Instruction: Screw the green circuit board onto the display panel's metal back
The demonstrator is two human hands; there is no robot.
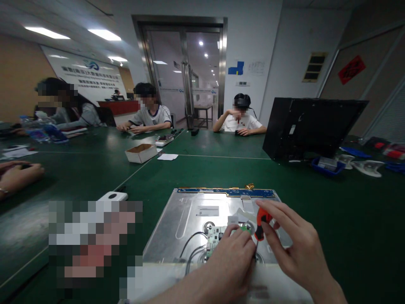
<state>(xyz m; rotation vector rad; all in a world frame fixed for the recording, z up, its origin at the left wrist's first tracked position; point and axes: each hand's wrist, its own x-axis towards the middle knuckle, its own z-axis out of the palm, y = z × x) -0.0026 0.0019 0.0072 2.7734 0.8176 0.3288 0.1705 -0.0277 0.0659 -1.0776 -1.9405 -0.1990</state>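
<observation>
Orange screwdriver (261, 221), one; panel (167, 230), one

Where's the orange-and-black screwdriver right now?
In the head view, the screwdriver is low and right of centre, held by the right hand, just beside the left hand, over the metal panel.

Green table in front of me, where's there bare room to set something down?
The green table looks bare beyond the metal panel, short of the white paper and black casing; also right of the panel, nearer than the blue tray. It's crowded at the circuit board, with the left grip, right grip and orange screwdriver, and around the tray.
</observation>
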